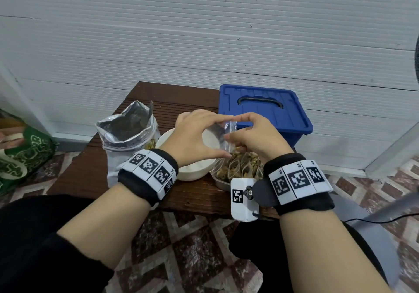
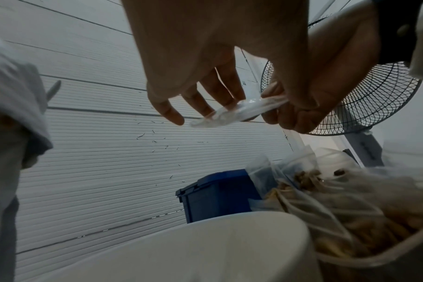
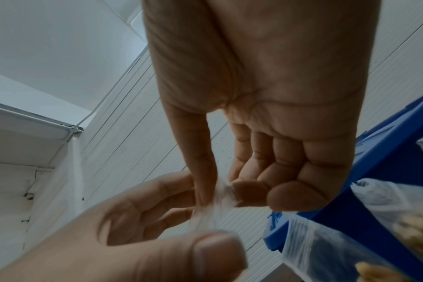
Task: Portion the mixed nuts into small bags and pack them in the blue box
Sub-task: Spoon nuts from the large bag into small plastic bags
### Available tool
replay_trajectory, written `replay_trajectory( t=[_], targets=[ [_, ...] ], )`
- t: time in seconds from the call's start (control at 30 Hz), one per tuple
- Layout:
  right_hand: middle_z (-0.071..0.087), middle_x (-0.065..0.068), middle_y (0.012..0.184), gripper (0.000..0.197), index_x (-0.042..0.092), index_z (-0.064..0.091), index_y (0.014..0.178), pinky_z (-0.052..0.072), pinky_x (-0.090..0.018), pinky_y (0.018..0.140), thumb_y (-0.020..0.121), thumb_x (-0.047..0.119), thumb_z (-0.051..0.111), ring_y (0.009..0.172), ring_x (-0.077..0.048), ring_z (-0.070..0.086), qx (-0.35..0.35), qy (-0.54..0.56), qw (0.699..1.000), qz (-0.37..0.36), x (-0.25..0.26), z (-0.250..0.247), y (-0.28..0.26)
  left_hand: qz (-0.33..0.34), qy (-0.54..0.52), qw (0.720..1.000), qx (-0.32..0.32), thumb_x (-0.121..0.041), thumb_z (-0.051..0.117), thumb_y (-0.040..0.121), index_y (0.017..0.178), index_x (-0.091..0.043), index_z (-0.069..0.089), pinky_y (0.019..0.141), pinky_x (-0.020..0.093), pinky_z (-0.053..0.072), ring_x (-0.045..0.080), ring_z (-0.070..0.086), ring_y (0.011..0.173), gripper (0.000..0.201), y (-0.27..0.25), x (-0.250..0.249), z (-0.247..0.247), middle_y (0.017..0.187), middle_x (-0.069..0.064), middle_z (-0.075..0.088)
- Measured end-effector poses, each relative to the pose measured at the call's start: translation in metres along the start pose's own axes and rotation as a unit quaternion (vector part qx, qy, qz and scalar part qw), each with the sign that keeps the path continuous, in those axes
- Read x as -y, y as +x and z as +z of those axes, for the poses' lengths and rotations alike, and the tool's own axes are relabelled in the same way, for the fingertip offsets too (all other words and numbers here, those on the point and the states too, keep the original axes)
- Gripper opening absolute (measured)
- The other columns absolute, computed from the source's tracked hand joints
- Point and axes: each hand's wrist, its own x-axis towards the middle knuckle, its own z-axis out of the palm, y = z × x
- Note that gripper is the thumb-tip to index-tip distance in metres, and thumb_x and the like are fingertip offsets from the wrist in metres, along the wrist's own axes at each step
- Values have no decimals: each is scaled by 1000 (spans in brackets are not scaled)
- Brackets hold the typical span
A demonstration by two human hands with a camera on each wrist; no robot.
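The small bag (image 1: 226, 134) is clear, empty and slack, held above the white bowl (image 1: 188, 170) on the worktop (image 1: 90, 170). Left hand (image 1: 192, 138) and right hand (image 1: 256, 136) each pinch its rim. Filled bags in a tray (image 1: 240, 168) sit beside; the blue box (image 1: 265, 111) stands lidded behind.

Bowl (image 1: 192, 172) — left of box (image 1: 265, 113)

Dark slatted worktop (image 1: 145, 186) carries: foil nut bag (image 1: 127, 131) at nine o'clock, white bowl (image 1: 195, 170) centre, tray of filled bags (image 1: 240, 168) at four, closed blue box (image 1: 263, 111) at one.
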Motion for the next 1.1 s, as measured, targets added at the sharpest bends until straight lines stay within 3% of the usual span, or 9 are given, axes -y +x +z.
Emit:
replay_trajectory(
  t=[0.13, 0.27, 0.47, 0.63, 0.77, 0.9, 1.0, 1.1],
  targets=[
    [69, -7, 86, 33, 19, 57, 109, 50, -28, 60, 83, 29, 73, 63, -12, 62, -5, 34, 999, 2, 2, 1, -1, -21, -68, 997, -36, -63, 77, 60, 114, -42, 60, 101, 45, 41, 1, 54, 113, 60, 2, 1, 2, 111, -22, 63],
    [72, -8, 86, 35, 17, 59, 103, 53, -31, 65, 87, 47, 63, 70, -17, 66, -20, 72, 997, 23, 6, 1, -2, -65, -145, 984, -76, -38, 86, 64, 96, -43, 63, 95, 22, 46, -6, 59, 101, 40, 1, -1, -1, 98, -22, 67],
    [70, -11, 88, 25, 15, 62, 106, 49, -27, 57, 83, 19, 72, 56, -9, 59, -27, 70, 997, 12, 5, -2, -4, -98, -204, 971, -81, -43, 81, 59, 89, -38, 69, 91, 16, 46, -4, 65, 94, 33, 0, -6, -5, 92, -16, 73],
    [70, -8, 83, 29, 17, 64, 106, 56, -31, 68, 80, 9, 74, 69, -14, 65, -43, 41, 998, -1, 2, -3, -3, -103, -201, 973, -43, -31, 86, 63, 90, -33, 72, 90, 7, 41, -8, 63, 96, 30, -3, -10, -7, 92, -17, 72],
    [69, -6, 79, 25, 20, 64, 100, 53, -28, 66, 79, 11, 75, 67, -12, 64, -65, 25, 997, -15, 3, -2, -2, -112, -194, 974, -40, -32, 87, 64, 92, -27, 75, 92, 9, 41, -6, 64, 97, 31, -4, -9, -7, 93, -15, 73],
    [71, -7, 82, 10, 18, 63, 96, 49, -23, 57, 87, 17, 67, 56, -8, 58, -82, 71, 994, -20, 5, -1, -4, -103, -194, 974, -50, -38, 85, 60, 96, -29, 72, 91, 8, 41, -6, 63, 98, 39, -4, -9, -11, 97, -16, 73],
    [71, -5, 81, 5, 18, 63, 95, 49, -24, 58, 90, 21, 63, 61, -10, 60, -100, 85, 991, -30, 8, 1, -4, -102, -183, 975, -77, -43, 83, 60, 102, -33, 70, 88, 8, 42, -9, 61, 99, 46, -4, -10, -20, 102, -18, 70],
    [71, -4, 81, 3, 20, 62, 93, 48, -25, 60, 91, 21, 62, 64, -11, 60, -102, 74, 991, -47, 9, 5, -4, -102, -163, 975, -109, -38, 84, 65, 106, -28, 72, 82, 5, 41, -8, 59, 95, 44, -3, -12, -34, 103, -13, 68]
  ],
)
